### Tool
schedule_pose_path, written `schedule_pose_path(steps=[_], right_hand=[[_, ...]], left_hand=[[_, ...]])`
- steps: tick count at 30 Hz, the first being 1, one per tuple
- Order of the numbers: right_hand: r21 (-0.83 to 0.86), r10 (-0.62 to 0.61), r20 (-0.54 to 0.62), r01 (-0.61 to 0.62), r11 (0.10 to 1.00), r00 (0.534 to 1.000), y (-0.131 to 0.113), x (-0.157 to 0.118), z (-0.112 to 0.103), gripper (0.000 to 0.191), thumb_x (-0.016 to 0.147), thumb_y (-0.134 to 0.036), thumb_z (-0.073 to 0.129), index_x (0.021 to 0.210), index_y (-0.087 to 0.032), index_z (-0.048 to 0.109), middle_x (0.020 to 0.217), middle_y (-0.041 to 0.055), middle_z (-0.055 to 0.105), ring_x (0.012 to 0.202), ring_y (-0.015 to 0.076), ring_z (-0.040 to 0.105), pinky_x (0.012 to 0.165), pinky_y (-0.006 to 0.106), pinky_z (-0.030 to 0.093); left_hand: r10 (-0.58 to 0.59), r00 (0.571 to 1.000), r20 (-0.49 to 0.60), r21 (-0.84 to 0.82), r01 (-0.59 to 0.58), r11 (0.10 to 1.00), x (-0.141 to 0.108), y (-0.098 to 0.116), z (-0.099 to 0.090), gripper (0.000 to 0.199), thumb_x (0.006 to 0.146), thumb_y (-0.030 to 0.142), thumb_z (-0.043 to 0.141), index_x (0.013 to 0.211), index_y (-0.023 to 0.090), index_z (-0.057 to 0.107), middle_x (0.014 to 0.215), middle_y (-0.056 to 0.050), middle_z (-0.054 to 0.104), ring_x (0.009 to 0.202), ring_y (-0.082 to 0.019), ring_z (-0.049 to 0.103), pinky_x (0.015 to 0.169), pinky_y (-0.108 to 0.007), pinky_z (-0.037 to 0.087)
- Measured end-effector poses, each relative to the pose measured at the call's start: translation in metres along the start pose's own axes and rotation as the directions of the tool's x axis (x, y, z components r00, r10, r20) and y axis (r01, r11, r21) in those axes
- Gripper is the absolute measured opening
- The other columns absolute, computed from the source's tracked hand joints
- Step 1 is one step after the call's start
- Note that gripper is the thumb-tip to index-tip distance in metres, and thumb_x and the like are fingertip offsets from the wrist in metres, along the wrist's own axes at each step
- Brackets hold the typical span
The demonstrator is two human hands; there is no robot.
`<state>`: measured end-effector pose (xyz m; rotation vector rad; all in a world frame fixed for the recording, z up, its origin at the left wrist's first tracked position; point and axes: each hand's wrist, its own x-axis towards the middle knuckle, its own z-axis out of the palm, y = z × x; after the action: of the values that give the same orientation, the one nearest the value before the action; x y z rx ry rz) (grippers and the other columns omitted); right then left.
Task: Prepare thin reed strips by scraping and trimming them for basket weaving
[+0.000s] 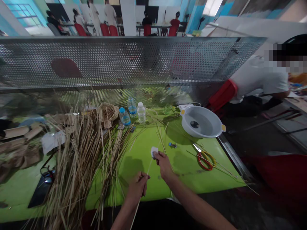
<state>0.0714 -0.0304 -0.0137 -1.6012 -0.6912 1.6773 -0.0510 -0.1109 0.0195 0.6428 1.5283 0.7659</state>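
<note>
A thin pale straw strip [150,166] runs between my two hands over the green table [182,179]. My left hand [139,185] is closed on the strip near the table's front, and the strip's tail hangs down past the wrist. Farther forward, my right hand [163,163] pinches a small white piece [154,150] at the strip's upper end; what exactly the piece is cannot be made out. Just beyond my right hand lies a small blue-and-metal clip-like object [172,145].
Dry straw bundles [79,159] cover the left side. A wicker basket [107,113], plastic bottles [141,113] and a grey-white basin [201,121] stand toward the back. Open scissors [205,159] lie at right. A perforated metal panel [115,64] rises behind; a person sits at right.
</note>
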Motion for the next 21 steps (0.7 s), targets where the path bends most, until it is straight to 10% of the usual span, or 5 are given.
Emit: schedule_pose_path(steps=[10,16,21], right_hand=[[0.031,-0.016,-0.044,0.017,0.999,0.999,-0.009,0.023,-0.020,0.023,0.069,-0.041,0.074,0.079,-0.020,0.072,0.065,-0.0001,0.059,0.054,0.0123,0.037,0.056,0.028,0.033],[0.030,-0.046,-0.041,0.048,0.998,0.998,-0.008,0.010,-0.011,0.024,0.067,-0.042,0.074,0.079,-0.020,0.072,0.066,0.0001,0.060,0.054,0.0128,0.038,0.056,0.028,0.034],[0.028,-0.072,-0.021,0.073,0.997,0.997,-0.009,-0.003,-0.001,0.023,0.065,-0.040,0.076,0.072,-0.020,0.070,0.062,-0.0008,0.059,0.055,0.0129,0.039,0.055,0.028,0.033]], left_hand=[[-0.052,0.986,0.161,-0.044,0.060,0.997,-0.005,-0.023,-0.025,0.038,0.071,0.056,0.062,0.075,0.018,0.060,0.036,0.009,0.044,0.033,-0.008,0.033,0.043,-0.022,0.023],[-0.071,0.978,0.194,0.033,0.066,0.997,0.021,-0.011,-0.028,0.061,0.071,0.059,0.060,0.112,0.014,0.059,0.063,-0.002,0.070,0.045,-0.012,0.050,0.048,-0.024,0.035],[0.034,0.984,0.177,0.049,-0.044,0.998,0.032,0.001,-0.014,0.045,0.073,0.056,0.058,0.088,0.013,0.063,0.052,0.001,0.061,0.043,-0.010,0.046,0.047,-0.024,0.034]])
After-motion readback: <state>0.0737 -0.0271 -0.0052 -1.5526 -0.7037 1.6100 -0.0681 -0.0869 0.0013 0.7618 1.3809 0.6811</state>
